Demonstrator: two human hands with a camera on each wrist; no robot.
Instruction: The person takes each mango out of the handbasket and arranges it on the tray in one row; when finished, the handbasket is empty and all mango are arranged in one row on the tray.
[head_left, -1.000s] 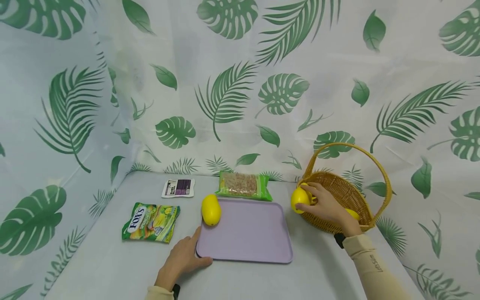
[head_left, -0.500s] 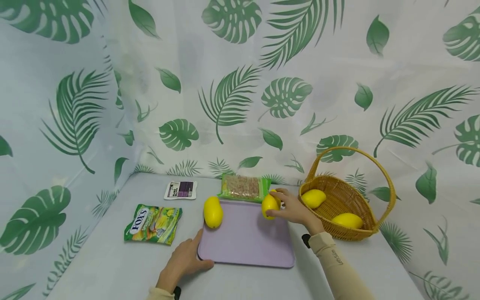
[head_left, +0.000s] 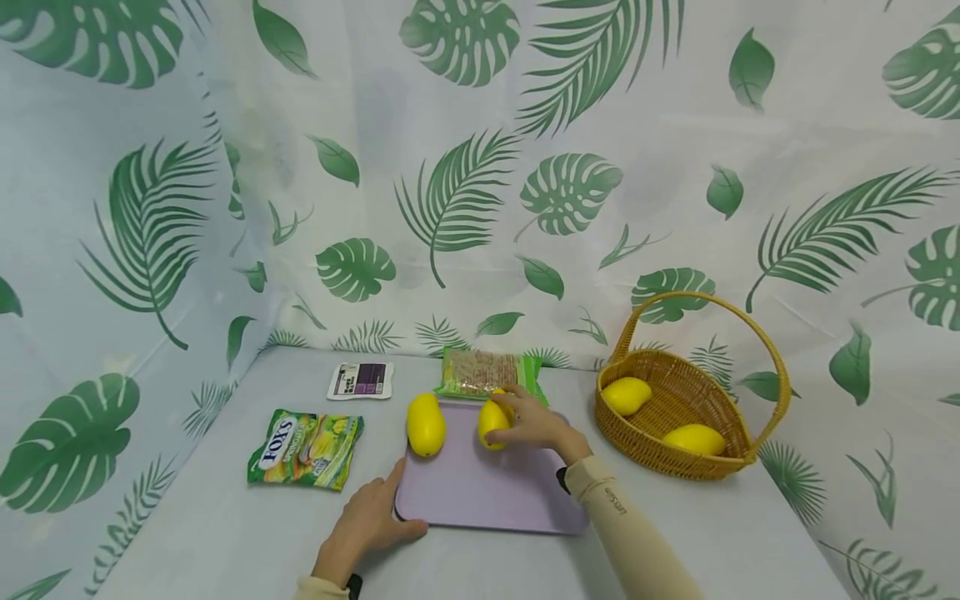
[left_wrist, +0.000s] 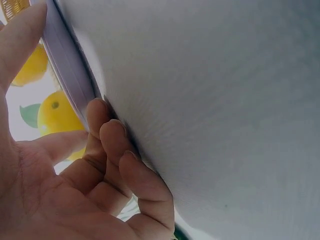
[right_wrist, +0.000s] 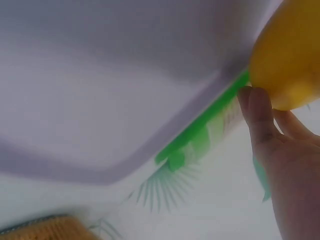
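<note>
My right hand (head_left: 528,419) grips a yellow mango (head_left: 492,425) over the back middle of the lilac tray (head_left: 491,492). In the right wrist view, thumb and fingers pinch the mango (right_wrist: 290,60) from its side. A second mango (head_left: 426,425) lies at the tray's back left corner. My left hand (head_left: 367,525) holds the tray's front left corner, thumb along the front edge and fingers at the left side. In the left wrist view, the curled fingers of the left hand (left_wrist: 100,170) touch the tray's rim (left_wrist: 67,60).
A wicker basket (head_left: 637,446) with a tall handle stands right of the tray, holding two mangoes (head_left: 693,440). Behind the tray lies a green-edged packet (head_left: 483,372). To the left are a FOX'S candy bag (head_left: 306,448) and a small white-and-purple pack (head_left: 361,381).
My right hand has carried a mango out of the basket and leftward over the tray. The left hand stays at the tray's corner.
</note>
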